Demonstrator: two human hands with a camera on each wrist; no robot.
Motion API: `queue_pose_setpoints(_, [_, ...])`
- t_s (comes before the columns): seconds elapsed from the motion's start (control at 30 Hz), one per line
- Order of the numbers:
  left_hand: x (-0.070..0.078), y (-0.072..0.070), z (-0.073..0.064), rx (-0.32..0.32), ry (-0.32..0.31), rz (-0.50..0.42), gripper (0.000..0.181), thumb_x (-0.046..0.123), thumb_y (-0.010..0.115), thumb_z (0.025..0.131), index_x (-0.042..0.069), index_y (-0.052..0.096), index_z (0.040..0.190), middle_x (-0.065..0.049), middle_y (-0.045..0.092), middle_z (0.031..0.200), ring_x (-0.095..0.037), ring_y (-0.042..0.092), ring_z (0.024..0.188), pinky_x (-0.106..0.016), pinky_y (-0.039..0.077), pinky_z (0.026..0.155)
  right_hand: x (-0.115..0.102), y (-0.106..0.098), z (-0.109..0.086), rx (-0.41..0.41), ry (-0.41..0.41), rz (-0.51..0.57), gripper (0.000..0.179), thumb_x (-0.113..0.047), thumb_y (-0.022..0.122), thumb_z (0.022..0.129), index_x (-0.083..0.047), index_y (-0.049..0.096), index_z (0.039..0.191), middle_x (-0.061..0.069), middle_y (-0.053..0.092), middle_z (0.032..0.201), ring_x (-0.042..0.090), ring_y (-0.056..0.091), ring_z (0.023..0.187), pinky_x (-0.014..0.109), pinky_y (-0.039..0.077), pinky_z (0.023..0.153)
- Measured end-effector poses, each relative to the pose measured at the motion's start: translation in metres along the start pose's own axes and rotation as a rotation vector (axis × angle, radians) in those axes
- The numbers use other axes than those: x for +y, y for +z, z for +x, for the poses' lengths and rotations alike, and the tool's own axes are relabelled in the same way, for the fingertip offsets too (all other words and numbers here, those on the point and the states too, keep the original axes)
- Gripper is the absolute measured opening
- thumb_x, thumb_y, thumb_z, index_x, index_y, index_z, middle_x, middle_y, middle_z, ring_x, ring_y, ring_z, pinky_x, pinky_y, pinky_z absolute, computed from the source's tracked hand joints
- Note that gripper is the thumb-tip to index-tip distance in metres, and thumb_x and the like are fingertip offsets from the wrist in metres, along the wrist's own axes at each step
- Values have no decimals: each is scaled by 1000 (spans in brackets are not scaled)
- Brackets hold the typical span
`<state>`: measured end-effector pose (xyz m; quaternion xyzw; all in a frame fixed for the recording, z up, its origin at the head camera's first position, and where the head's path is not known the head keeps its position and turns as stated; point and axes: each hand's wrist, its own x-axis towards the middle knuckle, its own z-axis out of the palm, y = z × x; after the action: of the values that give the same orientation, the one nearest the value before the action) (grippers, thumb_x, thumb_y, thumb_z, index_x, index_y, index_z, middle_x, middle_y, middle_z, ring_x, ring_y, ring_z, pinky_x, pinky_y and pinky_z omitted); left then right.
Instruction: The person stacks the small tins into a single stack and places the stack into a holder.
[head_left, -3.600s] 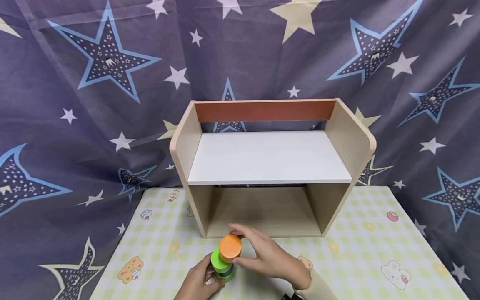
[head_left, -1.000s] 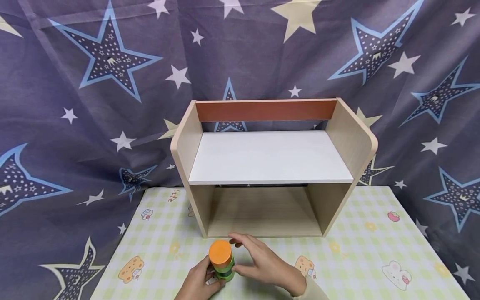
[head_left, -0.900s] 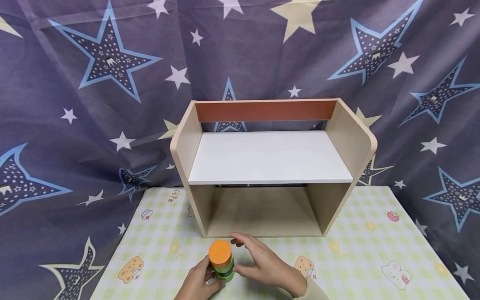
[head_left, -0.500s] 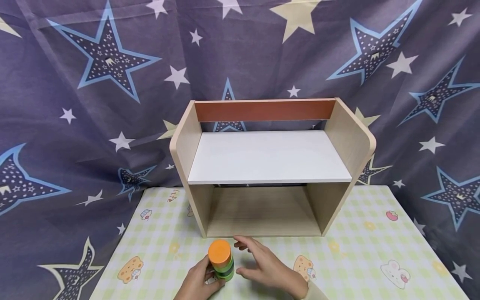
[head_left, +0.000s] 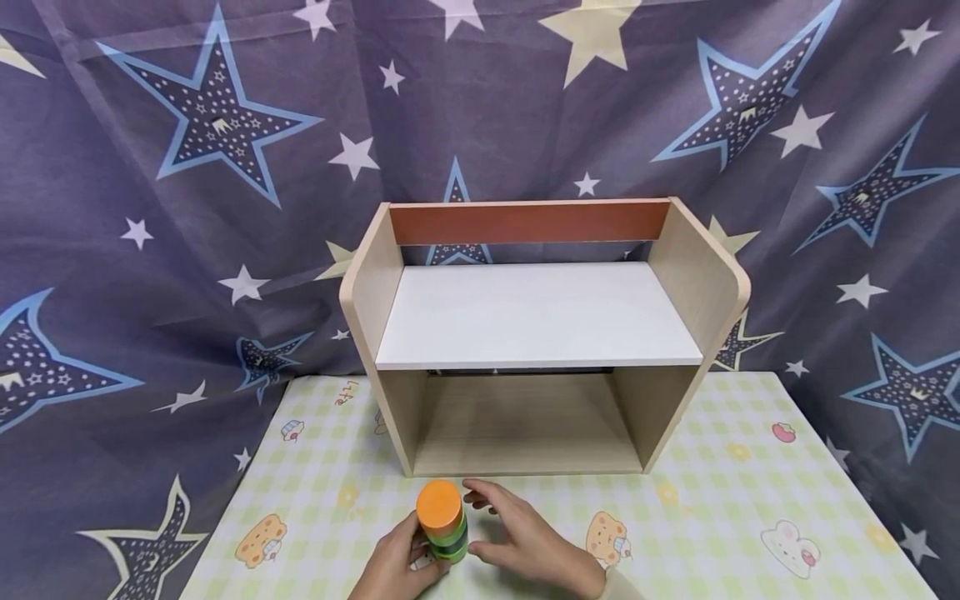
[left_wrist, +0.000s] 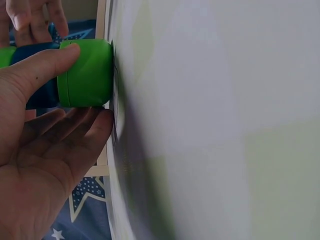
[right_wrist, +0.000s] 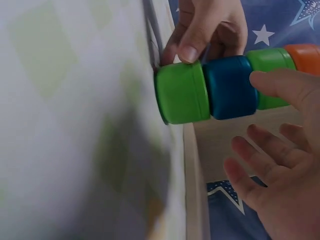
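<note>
An upright stack of round toy blocks stands on the table, rising from a green block (right_wrist: 182, 93) through a blue block (right_wrist: 231, 86) and a second green block (right_wrist: 270, 60) to an orange block (head_left: 439, 507) on top. My left hand (head_left: 397, 560) holds the bottom green block between thumb and fingers. Just right of the stack is my right hand (head_left: 525, 533), its fingers spread loosely and holding nothing. In the right wrist view, its thumb (right_wrist: 280, 85) overlaps the edge of the blue block.
A wooden two-level shelf unit (head_left: 525, 421) with a white upper board (head_left: 540, 312) stands right behind the stack. A checked cloth (head_left: 720, 542) covers the table. Behind everything hangs a dark star-patterned curtain (head_left: 285, 250).
The orange block, earlier in my right hand over the stack, now sits on top. My right hand has let go and lowered slightly beside the stack; my left hand stays put.
</note>
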<state>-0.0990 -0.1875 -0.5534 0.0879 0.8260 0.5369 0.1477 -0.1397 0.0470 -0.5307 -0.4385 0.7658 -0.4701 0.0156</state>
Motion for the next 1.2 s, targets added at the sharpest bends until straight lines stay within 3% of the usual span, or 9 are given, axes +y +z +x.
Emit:
queue_pose_setpoints(0.3, [0, 0, -1, 3, -22, -5, 71, 29, 79, 73, 7, 43, 130, -12, 50, 121, -27, 55, 108, -24, 51, 84, 6, 14, 0, -40, 31, 54, 77, -15, 69, 84, -20, 22, 144, -6, 41, 133, 10, 48, 113, 32, 49, 88])
queue_pose_setpoints(0.53, [-2, -1, -2, 8, -12, 0, 74, 33, 78, 74, 8, 41, 132, -13, 47, 120, -27, 56, 107, -23, 51, 82, 11, 19, 0, -37, 9, 23, 77, -16, 69, 84, -18, 21, 144, -4, 42, 132, 10, 47, 114, 30, 48, 90])
queue_pose_setpoints(0.87, [-2, -1, -2, 6, -8, 9, 74, 34, 78, 74, 8, 40, 133, -13, 47, 119, -26, 55, 107, -23, 51, 82, 13, 25, 1, -71, 77, 48, 73, -18, 68, 85, -20, 23, 143, -5, 42, 132, 8, 46, 115, 28, 47, 91])
queue_pose_setpoints(1.2, [-2, -1, -2, 5, 0, -3, 73, 31, 78, 74, 8, 40, 132, -13, 47, 120, -27, 55, 108, -25, 51, 84, 13, 26, 3, -84, 95, 26, 72, -17, 68, 86, -20, 23, 143, -4, 41, 134, 7, 46, 114, 27, 48, 90])
